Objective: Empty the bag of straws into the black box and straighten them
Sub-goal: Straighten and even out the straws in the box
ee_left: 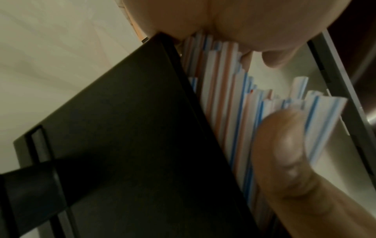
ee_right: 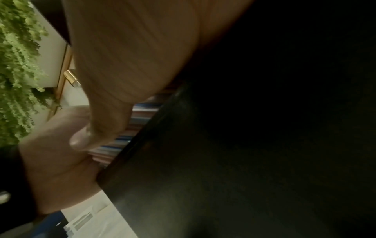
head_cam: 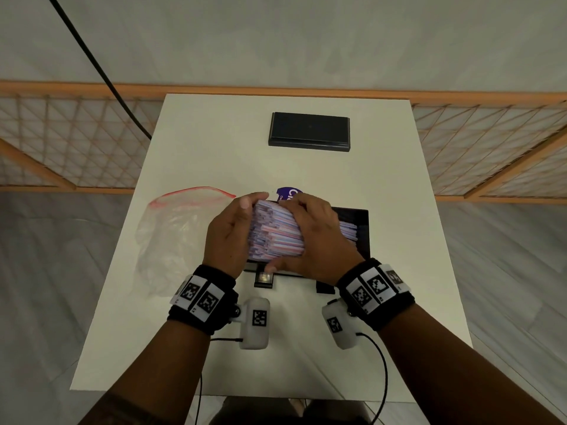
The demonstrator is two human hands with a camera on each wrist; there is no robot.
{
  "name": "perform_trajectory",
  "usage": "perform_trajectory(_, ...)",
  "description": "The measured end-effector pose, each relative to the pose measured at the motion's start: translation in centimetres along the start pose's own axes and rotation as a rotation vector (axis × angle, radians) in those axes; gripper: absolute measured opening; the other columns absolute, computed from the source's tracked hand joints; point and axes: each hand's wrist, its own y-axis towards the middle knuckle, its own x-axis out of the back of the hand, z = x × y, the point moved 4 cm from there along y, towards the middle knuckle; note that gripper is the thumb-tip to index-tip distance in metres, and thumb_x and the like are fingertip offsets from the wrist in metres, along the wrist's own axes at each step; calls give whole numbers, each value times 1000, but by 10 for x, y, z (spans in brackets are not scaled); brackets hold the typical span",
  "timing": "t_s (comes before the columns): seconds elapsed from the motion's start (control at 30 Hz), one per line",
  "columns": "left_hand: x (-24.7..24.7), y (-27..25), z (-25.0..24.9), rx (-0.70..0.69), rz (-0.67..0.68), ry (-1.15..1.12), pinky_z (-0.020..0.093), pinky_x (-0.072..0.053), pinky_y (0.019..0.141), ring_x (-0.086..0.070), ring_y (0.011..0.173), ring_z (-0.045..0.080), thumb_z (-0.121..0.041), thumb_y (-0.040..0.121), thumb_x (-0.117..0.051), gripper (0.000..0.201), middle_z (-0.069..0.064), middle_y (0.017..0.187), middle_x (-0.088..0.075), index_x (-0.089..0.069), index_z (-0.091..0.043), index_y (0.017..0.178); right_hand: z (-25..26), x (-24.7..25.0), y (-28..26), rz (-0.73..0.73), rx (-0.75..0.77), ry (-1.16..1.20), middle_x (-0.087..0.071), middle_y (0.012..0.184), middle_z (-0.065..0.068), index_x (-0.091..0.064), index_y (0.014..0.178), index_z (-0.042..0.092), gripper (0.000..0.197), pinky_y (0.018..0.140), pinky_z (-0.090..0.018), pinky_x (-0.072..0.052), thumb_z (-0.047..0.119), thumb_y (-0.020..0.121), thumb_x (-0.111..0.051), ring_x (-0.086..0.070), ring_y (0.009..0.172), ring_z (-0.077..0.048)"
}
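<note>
Both the left hand (head_cam: 228,237) and right hand (head_cam: 316,237) clasp the striped straws (head_cam: 276,237) over the black box (head_cam: 362,231), the emptied bag (head_cam: 171,234) lying on the desk (head_cam: 214,148).

White rectangular surface (head_cam: 214,154) at centre of head view. Beyond it, pale grey-white wall (head_cam: 276,38). Orange wooden lattice screen (head_cam: 70,139) runs along wall base, behind surface on both sides. Grey streaked floor (head_cam: 55,271) left and right. Black cable (head_cam: 92,56) hangs diagonally, upper left. Dim, soft light. Right wrist view: green foliage (ee_right: 18,64), blurred, beside white panel (ee_right: 50,64).
</note>
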Motion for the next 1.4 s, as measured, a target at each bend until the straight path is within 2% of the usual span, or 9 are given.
perform_trajectory(0.2, 2, 0, 0, -34, -28, -2, 34, -59, 93, -73, 103, 16, -52, 100, -35, 55, 1, 108, -78, -75, -16, 112, 2, -4, -5, 17, -68, 2, -47, 146, -7, -38, 149, 15, 116, 115, -45, -36, 81, 59, -70, -45, 131, -24)
perform_trajectory(0.4, 3, 0, -3, -50, -31, 18, 22, -59, 82, -74, 89, 5, -54, 97, -38, 38, -18, 91, -78, -72, -36, 99, -1, -6, -5, 104, -108, 9, -47, 151, -2, -33, 152, 17, 122, 119, -48, -32, 77, 56, -78, -45, 137, -21)
perform_trajectory(0.53, 3, 1, -4, -52, -20, 27, 34, -61, 86, -75, 94, 15, -52, 98, -39, 47, -5, 97, -78, -74, -22, 105, -2, -3, 0, 154, -130, -7, -49, 147, 2, -33, 151, 21, 122, 118, -46, -30, 78, 54, -78, -46, 135, -18)
perform_trajectory(0.63, 3, 2, -2, -51, -18, 50, 35, -61, 86, -75, 94, 14, -51, 100, -38, 43, -5, 97, -78, -73, -27, 103, -1, -1, 4, 197, -146, -39, -48, 144, 3, -35, 150, 22, 119, 117, -44, -31, 77, 54, -79, -45, 132, -17)
perform_trajectory(0.8, 5, 2, 2, -60, -62, 47, 36, -57, 96, -71, 106, 13, -45, 104, -36, 49, 0, 111, -75, -71, -13, 117, 1, 6, 7, 271, -173, -98, -50, 138, 11, -39, 142, 32, 110, 116, -56, -25, 84, 52, -72, -47, 128, -10)
perform_trajectory(0.9, 8, -1, 0, -92, -87, 45, 29, -55, 98, -68, 111, 9, -48, 103, -33, 53, -4, 117, -72, -67, -14, 124, -2, 8, 7, 309, -188, -34, -55, 131, 13, -38, 138, 35, 112, 113, -56, -33, 85, 44, -73, -54, 119, -11)
perform_trajectory(1.07, 8, -11, 12, -78, -94, 41, 45, -50, 109, -60, 128, 14, -49, 104, -28, 55, -2, 135, -65, -60, -19, 136, -8, 8, 8, 334, -183, -30, -52, 135, 9, -35, 142, 33, 120, 110, -53, -41, 86, 41, -74, -51, 124, -15)
perform_trajectory(1.2, 4, -17, 19, -90, -60, 96, 46, -43, 116, -52, 139, 13, -57, 103, -27, 64, -2, 145, -59, -56, -17, 143, -7, 9, 10, 364, -182, -78, -55, 129, 8, -40, 137, 29, 115, 108, -51, -42, 87, 44, -72, -54, 118, -15)
perform_trajectory(1.4, 5, -12, 13, -114, 50, 251, 46, -36, 122, -39, 149, 14, -78, 93, -21, 80, -20, 148, -45, -54, -25, 144, -5, 9, 13, 339, -190, -82, -56, 129, 6, -38, 139, 29, 113, 104, -50, -47, 81, 47, -78, -55, 116, -15)
